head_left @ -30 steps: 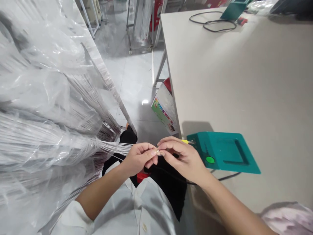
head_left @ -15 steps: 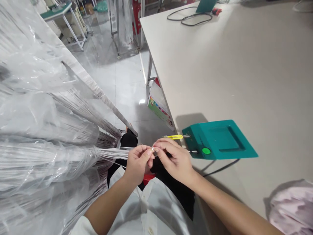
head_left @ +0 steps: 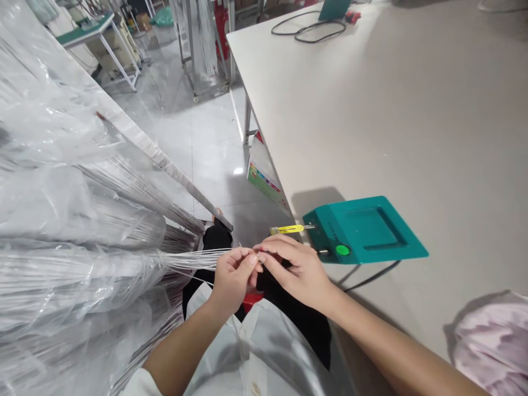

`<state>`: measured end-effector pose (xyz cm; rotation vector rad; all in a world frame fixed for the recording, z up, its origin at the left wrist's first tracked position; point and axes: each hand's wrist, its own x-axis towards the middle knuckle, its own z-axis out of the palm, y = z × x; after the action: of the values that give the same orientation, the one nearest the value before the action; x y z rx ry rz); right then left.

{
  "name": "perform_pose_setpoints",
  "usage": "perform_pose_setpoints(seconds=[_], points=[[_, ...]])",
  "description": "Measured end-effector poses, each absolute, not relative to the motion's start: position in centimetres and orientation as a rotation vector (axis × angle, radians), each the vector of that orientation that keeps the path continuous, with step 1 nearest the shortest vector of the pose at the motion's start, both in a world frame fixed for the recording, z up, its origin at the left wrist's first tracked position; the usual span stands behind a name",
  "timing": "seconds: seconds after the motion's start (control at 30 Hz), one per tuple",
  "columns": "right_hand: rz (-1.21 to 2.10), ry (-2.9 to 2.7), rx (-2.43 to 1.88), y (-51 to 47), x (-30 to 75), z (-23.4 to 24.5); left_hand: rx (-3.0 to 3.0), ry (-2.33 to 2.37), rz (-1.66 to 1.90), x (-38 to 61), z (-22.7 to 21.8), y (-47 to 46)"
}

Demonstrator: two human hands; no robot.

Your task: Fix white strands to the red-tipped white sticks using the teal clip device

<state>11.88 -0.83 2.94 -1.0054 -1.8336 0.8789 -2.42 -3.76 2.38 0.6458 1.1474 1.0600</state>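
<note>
My left hand and my right hand meet fingertip to fingertip just off the table's near edge. Both pinch the ends of thin white strands that run out of plastic-wrapped bundles on my left. A teal box with a green button sits on the table right of my right hand. A yellow-tipped probe and a second metal pin stick out of the box toward my hands.
The beige table stretches away on the right, with a black cable loop at its far end. A colourful carton stands on the floor under the table edge. Pale pink cloth lies at the lower right. Metal racks stand behind.
The view has swung so the teal box and hands sit slightly further left and up. My hands stay pinched together on the strands with little change.
</note>
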Motion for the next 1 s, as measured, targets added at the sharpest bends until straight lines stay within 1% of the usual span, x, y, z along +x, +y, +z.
perform_pose_setpoints(seconds=[0.17, 0.33, 0.4, 0.5, 0.6, 0.7, 0.8, 0.9, 1.0], points=[[0.811, -1.961, -0.895, -0.5, 12.3, 2.9, 0.652, 1.123, 1.017, -2.4, 2.3, -3.8], [0.521, -2.239, -1.022, -0.4, 12.8, 3.0, 0.593, 1.195, 1.116, -2.1, 2.2, -3.7], [0.568, -2.312, -1.046, -0.2, 12.9, 3.3, 0.593, 1.203, 1.149, -2.1, 2.1, -3.7], [0.774, -2.298, -0.97, 0.1, 12.9, 3.9, 0.618, 1.216, 1.181, -2.1, 2.0, -3.9], [0.981, -2.159, -0.928, 0.4, 12.8, 4.3, 0.644, 1.231, 1.23, -2.0, 2.0, -4.1], [1.132, -2.021, -0.997, 0.5, 12.8, 4.5, 0.739, 1.311, 1.253, -1.9, 1.9, -4.3], [1.34, -1.893, -1.122, 0.5, 12.7, 4.7, 0.997, 1.48, 1.28, -2.0, 1.5, -4.6], [1.795, -1.482, -1.229, 0.5, 12.4, 4.7, 1.453, 1.562, 1.327, -2.5, 1.2, -4.6], [2.243, -0.881, -1.141, 0.4, 12.2, 4.3, 1.82, 1.512, 1.34, -3.0, 1.2, -4.5]])
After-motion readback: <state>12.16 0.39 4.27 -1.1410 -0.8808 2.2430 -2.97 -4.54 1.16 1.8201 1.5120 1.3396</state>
